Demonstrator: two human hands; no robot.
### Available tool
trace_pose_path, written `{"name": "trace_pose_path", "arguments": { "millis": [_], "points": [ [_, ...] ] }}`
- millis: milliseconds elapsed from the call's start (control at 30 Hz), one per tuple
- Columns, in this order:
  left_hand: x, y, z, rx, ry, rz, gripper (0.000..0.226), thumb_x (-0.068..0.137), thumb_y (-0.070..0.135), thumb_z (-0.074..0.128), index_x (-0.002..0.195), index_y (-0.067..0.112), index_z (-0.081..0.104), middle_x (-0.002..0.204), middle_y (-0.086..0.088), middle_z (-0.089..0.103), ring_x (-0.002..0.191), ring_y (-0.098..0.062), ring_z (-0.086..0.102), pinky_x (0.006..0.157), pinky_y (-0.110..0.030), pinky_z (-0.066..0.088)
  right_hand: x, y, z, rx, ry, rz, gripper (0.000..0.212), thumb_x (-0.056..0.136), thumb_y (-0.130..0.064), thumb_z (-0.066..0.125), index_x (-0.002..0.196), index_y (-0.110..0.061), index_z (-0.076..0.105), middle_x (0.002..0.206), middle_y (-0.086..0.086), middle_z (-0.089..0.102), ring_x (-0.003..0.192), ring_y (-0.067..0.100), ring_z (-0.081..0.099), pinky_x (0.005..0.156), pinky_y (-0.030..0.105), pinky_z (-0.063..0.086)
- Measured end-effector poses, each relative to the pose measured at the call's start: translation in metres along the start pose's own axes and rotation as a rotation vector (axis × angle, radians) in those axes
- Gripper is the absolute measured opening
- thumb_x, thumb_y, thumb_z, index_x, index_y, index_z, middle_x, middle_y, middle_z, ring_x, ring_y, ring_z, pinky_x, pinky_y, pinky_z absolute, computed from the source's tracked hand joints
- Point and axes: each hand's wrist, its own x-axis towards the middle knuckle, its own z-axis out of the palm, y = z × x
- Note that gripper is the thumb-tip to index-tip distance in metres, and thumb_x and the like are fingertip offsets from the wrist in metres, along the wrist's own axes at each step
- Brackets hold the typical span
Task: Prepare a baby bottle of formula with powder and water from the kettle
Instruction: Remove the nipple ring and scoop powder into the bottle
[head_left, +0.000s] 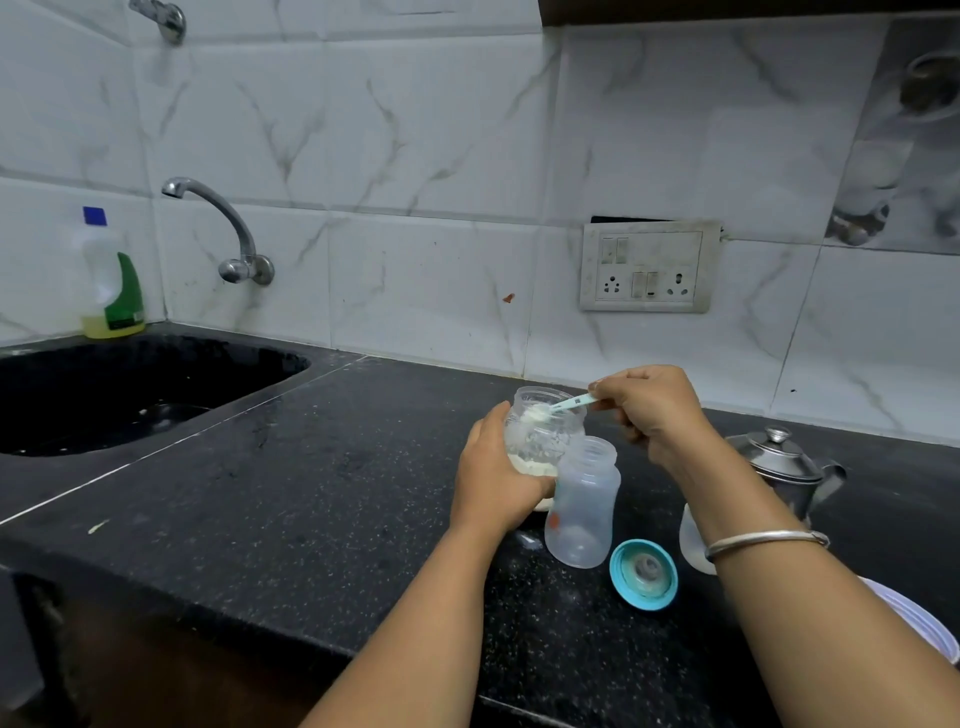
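Far to the left of the left hand's fingers, a soap bottle (111, 275) stood in the corner behind the black sink (291, 364), and a curved tap (218, 228) stuck out of the tiled wall above the basin. The dark speckled counter (311, 493) ran from there toward both hands.

The left hand (493, 478) gripped the clear powder jar (545, 431) from its left side. Its fingers were wrapped close together around the lower wall, and one digit reached up toward the rim. Pale powder lay in the jar's bottom. Whether the base rested on the counter could not be told.

The scoop (569, 405) had its heaped bowl inside the jar's mouth, and its teal handle crossed the rim to the right. There the right hand (654, 410) pinched it between thumb and fingertips, the other fingers curled in.

The baby bottle (584, 504) stood upright and open just right of the left fingertips, in front of the jar and below the right hand's fingers. Its teal ring with teat (644, 574) lay on the counter nearer the person. A clear cap (693, 540) showed partly behind the right forearm, which wore a bangle (763, 540).

The lidded steel kettle (784, 467) stood right of the right hand, beyond the wrist. A socket panel (649, 270) was on the wall above those fingers.
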Motion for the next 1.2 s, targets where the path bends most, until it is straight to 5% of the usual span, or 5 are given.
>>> {"name": "trace_pose_path", "arguments": {
  "millis": [433, 600, 767, 933, 1200],
  "points": [
    [-0.002, -0.001, -0.004, 0.114, -0.046, -0.032, 0.092, 0.065, 0.011, 0.066, 0.144, 0.022, 0.021, 0.144, -0.004, 0.03, 0.13, -0.026, 0.032, 0.106, -0.039, 0.033, -0.014, 0.001, -0.019, 0.308, 0.097, 0.066, 0.007, 0.082, -0.003, 0.064, 0.075, -0.005, 0.062, 0.064, 0.008, 0.061, 0.031, 0.001, 0.036, 0.033, 0.012, 0.027],
    [-0.014, 0.007, -0.01, 0.066, 0.196, 0.252, 0.056, 0.061, 0.035, 0.047, 0.111, 0.009, 0.048, 0.108, -0.001, 0.043, 0.102, -0.02, 0.044, 0.085, -0.031, 0.04, -0.028, 0.004, -0.032, 0.349, 0.111, 0.069, 0.005, 0.082, -0.003, 0.063, 0.078, -0.004, 0.063, 0.066, 0.008, 0.061, 0.032, 0.001, 0.037, 0.033, 0.012, 0.027],
    [-0.029, 0.014, -0.005, 0.17, 0.042, 0.376, 0.059, 0.067, 0.066, 0.047, 0.101, 0.018, 0.051, 0.078, 0.012, 0.047, 0.063, -0.005, 0.046, 0.06, -0.026, 0.041, -0.043, 0.013, -0.045, 0.366, 0.122, 0.031, 0.007, 0.083, -0.003, 0.062, 0.076, -0.005, 0.061, 0.066, 0.008, 0.061, 0.033, 0.001, 0.038, 0.033, 0.012, 0.027],
    [-0.035, 0.021, -0.002, 0.462, -0.051, 0.298, 0.072, 0.066, 0.074, 0.056, 0.117, 0.024, 0.048, 0.078, 0.009, 0.054, 0.08, -0.02, 0.06, 0.07, -0.035, 0.05, -0.053, 0.02, -0.051, 0.372, 0.095, -0.006, 0.008, 0.084, -0.004, 0.063, 0.076, -0.007, 0.063, 0.068, 0.008, 0.061, 0.036, 0.001, 0.041, 0.034, 0.013, 0.03],
    [-0.035, 0.019, 0.001, 0.508, -0.042, 0.291, 0.07, 0.069, 0.07, 0.06, 0.121, 0.025, 0.049, 0.09, -0.001, 0.066, 0.086, -0.022, 0.063, 0.068, -0.034, 0.046, -0.062, 0.02, -0.053, 0.284, 0.07, -0.093, 0.007, 0.083, -0.004, 0.065, 0.078, -0.009, 0.067, 0.068, 0.005, 0.061, 0.042, 0.003, 0.045, 0.039, 0.014, 0.034]
  ]
}}
